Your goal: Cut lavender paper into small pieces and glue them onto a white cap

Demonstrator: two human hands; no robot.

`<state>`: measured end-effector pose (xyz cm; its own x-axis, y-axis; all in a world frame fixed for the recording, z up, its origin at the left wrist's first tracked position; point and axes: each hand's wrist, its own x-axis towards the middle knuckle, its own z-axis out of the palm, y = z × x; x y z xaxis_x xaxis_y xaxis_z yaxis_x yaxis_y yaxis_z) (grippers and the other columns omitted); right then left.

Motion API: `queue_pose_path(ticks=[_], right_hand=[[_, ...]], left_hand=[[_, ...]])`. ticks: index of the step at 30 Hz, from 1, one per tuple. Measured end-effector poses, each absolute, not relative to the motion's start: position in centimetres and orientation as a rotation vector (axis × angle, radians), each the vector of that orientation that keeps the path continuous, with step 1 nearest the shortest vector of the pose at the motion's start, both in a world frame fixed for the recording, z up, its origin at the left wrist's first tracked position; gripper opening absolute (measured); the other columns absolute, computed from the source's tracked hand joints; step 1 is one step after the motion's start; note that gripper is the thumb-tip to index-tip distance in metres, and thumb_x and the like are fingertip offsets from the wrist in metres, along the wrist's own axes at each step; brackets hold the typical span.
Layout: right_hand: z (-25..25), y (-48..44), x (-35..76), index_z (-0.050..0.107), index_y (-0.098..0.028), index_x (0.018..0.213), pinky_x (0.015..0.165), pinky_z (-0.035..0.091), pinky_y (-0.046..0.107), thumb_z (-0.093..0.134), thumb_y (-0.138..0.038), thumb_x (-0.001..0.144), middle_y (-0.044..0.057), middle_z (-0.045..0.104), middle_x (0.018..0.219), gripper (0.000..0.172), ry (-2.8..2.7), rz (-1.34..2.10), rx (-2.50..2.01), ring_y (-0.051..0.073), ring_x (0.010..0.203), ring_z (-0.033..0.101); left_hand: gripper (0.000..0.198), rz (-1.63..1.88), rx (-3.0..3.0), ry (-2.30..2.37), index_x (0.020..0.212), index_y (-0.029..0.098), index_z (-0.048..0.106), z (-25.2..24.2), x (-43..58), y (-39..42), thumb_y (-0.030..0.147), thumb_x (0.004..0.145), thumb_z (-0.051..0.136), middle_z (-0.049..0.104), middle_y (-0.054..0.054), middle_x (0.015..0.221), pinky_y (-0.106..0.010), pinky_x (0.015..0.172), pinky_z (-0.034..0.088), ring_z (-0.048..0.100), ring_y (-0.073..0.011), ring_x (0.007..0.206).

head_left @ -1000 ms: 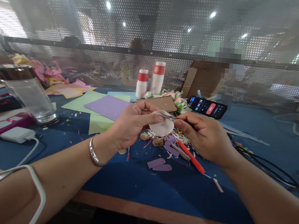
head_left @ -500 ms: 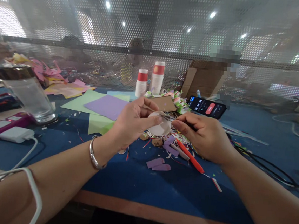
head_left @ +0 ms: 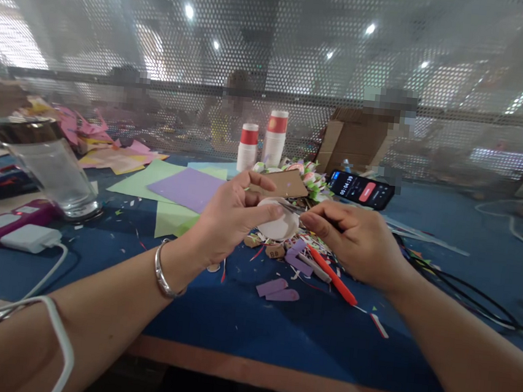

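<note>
Between my hands is a round white piece [head_left: 279, 222], pinched at its upper left edge by my left hand [head_left: 236, 212], whose index finger is raised off it. My right hand [head_left: 354, 239] is closed on a thin metal tool [head_left: 292, 206] that reaches over the top of the white piece; most of the tool is hidden in the fingers. Beneath my hands lie paper scraps, a red-orange pen-like tool [head_left: 333, 275] and purple paper strips [head_left: 278, 289] on the blue table [head_left: 239, 335].
Two paper cup stacks [head_left: 247, 148] and a cardboard box [head_left: 357, 137] stand at the back. A phone [head_left: 362, 189] leans behind my right hand. Coloured sheets [head_left: 186, 189], a glass jar [head_left: 56, 167] and a charger [head_left: 31, 235] are at the left; black cables [head_left: 460, 289] lie right.
My left index finger has lifted slightly away from the white piece. The rest of both hands has hardly moved, and the view has shifted very slightly.
</note>
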<state>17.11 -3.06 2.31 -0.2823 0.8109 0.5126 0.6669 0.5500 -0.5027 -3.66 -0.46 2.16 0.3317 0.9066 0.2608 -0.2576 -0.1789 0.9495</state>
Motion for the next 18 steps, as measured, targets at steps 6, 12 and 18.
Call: queue_pose_path(ticks=[6, 12, 18], right_hand=[[2.25, -3.04, 17.23, 0.062, -0.02, 0.072, 0.056, 0.035, 0.03, 0.05, -0.055, 0.098, 0.0, 0.058, 0.064, 0.045, -2.047, 0.235, -1.207, 0.013, 0.06, 0.05], [2.34, -3.04, 17.35, 0.06, -0.021, 0.072, 0.055, 0.036, 0.029, 0.05, -0.054, 0.098, -0.001, 0.055, 0.062, 0.043, -2.052, 0.204, -1.208, 0.013, 0.059, 0.048], [2.5, -2.85, 17.54, 0.06, -0.021, 0.072, 0.055, 0.036, 0.029, 0.051, -0.052, 0.098, 0.0, 0.059, 0.063, 0.041, -2.104, 0.191, -1.198, 0.014, 0.06, 0.05]], left_hand=[[0.042, 1.198, 1.412, 0.687, 0.104, 0.02, 0.053, 2.08, -3.7, -0.43, 0.023, 0.073, 0.081, 0.065, 0.004, 0.064, -0.023, 0.051, 0.045, 0.063, -0.0114, 0.053], [0.043, 1.191, 1.415, 0.686, 0.106, 0.02, 0.051, 2.2, -3.63, -0.66, 0.021, 0.073, 0.079, 0.066, 0.003, 0.066, -0.022, 0.053, 0.046, 0.064, -0.0115, 0.056], [0.047, 1.142, 1.369, 0.652, 0.109, 0.02, 0.049, 2.29, -3.71, -0.6, 0.018, 0.072, 0.079, 0.068, 0.003, 0.069, -0.022, 0.054, 0.048, 0.065, -0.0114, 0.055]])
